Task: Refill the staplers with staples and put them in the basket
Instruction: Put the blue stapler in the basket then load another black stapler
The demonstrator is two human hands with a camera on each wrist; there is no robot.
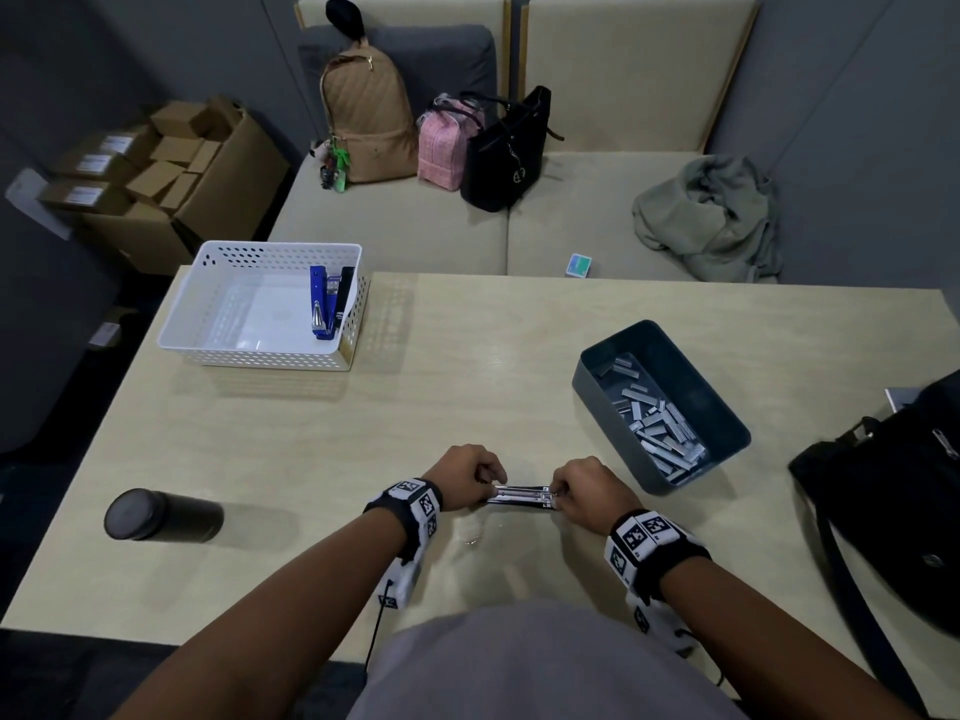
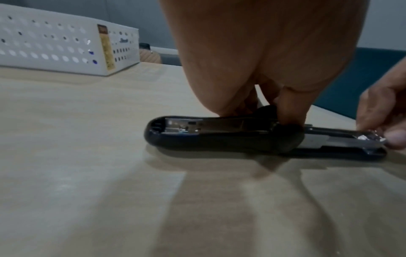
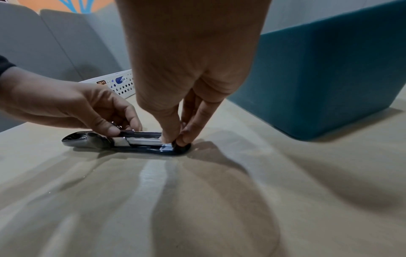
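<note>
Loading is under way: both hands, left hand (image 1: 470,475) and right hand (image 1: 584,488), pinch the opened stapler (image 1: 522,497) lying on the table (image 1: 363,433) at lower centre. Next, I judge, comes closing it and carrying it to the basket (image 1: 208,304) at upper left.

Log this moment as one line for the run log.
stapler open on table | left hand holds it | right hand pinches front | two staplers in basket

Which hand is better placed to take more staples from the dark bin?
The right hand, probably. The dark bin of staples stands just beyond it on the right, while the left hand holds the open stapler at its hinge end, farther from the bin.
</note>
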